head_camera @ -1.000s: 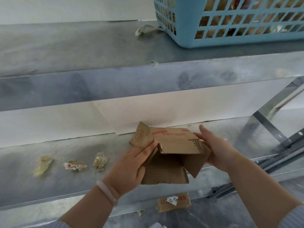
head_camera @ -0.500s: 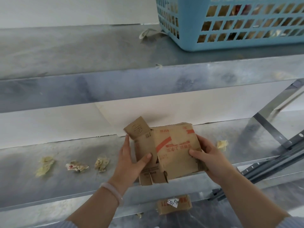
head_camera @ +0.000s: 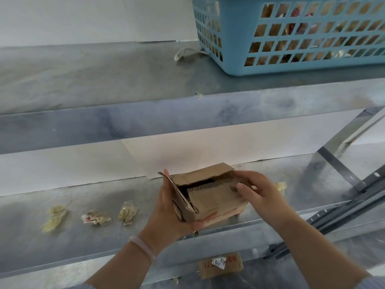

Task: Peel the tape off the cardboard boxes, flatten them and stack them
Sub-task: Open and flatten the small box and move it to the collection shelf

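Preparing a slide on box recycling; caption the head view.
The left hand and right hand grip an open-flapped cardboard box at a metal shelf dotted with crumpled tape scraps, below a blue basket.

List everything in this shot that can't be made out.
Head view:
Blue basket: contents only glimpsed through its lattice wall; top and right cut off by the frame.
Cardboard box: inside dark behind folded flaps; remaining tape cannot be told.
Left hand: most fingers hidden behind the box it holds.
Second box: upper part hidden by the lower shelf edge; print blurred.
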Demonstrator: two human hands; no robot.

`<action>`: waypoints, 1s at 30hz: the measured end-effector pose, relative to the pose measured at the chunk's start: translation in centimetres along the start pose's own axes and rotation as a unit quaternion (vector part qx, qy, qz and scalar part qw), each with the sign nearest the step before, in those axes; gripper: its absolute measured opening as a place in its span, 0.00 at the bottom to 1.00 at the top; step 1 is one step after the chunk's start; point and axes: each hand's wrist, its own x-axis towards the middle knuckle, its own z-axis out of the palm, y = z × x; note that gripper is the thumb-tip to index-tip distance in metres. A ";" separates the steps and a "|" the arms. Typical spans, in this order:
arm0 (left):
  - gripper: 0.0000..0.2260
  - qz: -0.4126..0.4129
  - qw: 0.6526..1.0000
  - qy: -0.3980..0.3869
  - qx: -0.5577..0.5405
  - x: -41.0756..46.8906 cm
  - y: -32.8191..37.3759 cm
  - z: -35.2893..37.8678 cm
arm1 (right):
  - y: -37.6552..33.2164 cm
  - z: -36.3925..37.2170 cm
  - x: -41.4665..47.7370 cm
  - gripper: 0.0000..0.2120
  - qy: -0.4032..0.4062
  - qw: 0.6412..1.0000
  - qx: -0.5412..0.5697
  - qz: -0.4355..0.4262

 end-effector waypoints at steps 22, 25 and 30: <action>0.66 0.014 0.993 0.018 0.120 0.4 -0.6 0.0 | -6.4 -0.7 4.4 0.26 -0.169 0.867 -0.442 0.154; 0.67 0.008 0.992 0.019 0.126 0.4 -0.5 0.2 | -6.5 0.9 4.2 0.33 -0.154 0.853 -0.475 0.151; 0.68 -0.013 0.996 0.023 0.080 0.8 -0.1 -0.1 | -6.6 0.6 4.0 0.25 -0.126 0.875 -0.447 0.136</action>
